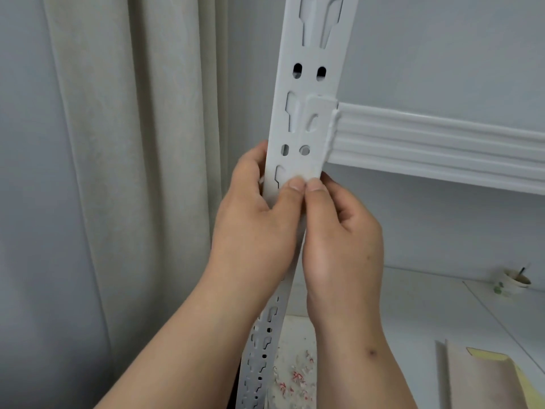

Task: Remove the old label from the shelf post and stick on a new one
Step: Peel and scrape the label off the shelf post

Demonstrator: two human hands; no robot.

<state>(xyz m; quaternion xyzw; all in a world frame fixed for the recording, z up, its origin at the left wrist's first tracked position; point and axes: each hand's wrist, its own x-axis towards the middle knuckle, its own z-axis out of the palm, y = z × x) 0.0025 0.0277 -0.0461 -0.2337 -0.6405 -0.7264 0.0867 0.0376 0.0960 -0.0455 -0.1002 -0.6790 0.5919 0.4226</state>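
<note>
Shelf post (306, 84), white metal with slots and holes, runs from the top centre of the frame down to the bottom centre. Both hands meet on it at mid-frame. Left hand (253, 219) wraps around the post's left edge, thumb pressed on its front face. Right hand (342, 231) is curled at the post's right edge, thumb tip touching the left thumb; whether it pinches a label cannot be told. A white crossbeam (436, 143) joins the post and runs right. Curtain (132, 172) hangs at left. Torn red-and-white paper scraps (295, 376) lie at bottom centre, a paper cup (514, 281) at far right, and a brown envelope (483, 379) in the lower right corner.
</note>
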